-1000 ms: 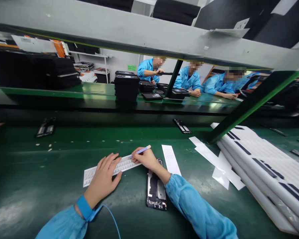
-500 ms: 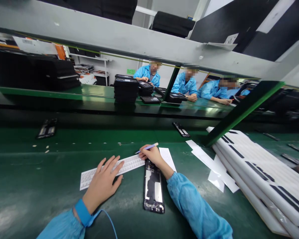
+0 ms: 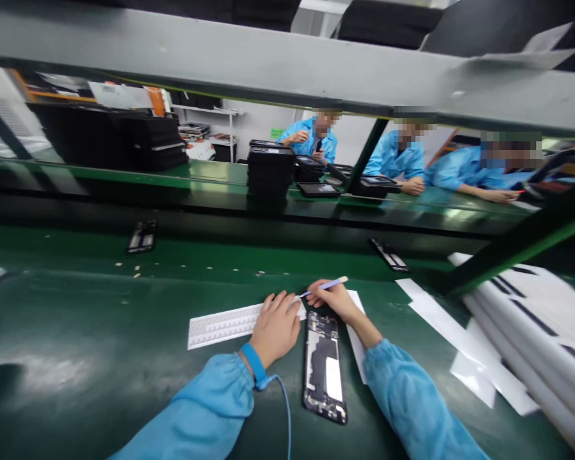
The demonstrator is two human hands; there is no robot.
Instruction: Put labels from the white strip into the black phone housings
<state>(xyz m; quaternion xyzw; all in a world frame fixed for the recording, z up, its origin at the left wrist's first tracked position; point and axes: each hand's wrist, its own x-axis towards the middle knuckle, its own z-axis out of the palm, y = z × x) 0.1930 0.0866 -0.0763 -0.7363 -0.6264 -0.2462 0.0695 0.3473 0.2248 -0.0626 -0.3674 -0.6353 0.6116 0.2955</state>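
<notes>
White label strip (image 3: 223,324): laid slantwise on the green table (image 3: 124,396), its right end partly covered by fingers.
Left hand (image 3: 276,327): set flat, palm down, across the strip — fingers stretched out, nothing gripped.
Right hand (image 3: 333,300): fingertips pinched together on a lilac stick (image 3: 333,285), its tip pointed at the strip's right end; whether contact is made cannot be told.
Opened phone (image 3: 324,367): placed between the two forearms, inner parts exposed.
Blue wristband (image 3: 253,365): worn on the left wrist, with a cord (image 3: 288,409) attached.
White sheet (image 3: 357,350): partly hidden by the right forearm, just beside the phone.
Farther back: one phone (image 3: 142,236) is seen at left, another phone (image 3: 388,254) at right — well apart.
Far bench: co-workers (image 3: 474,172) in blue are seated there.
</notes>
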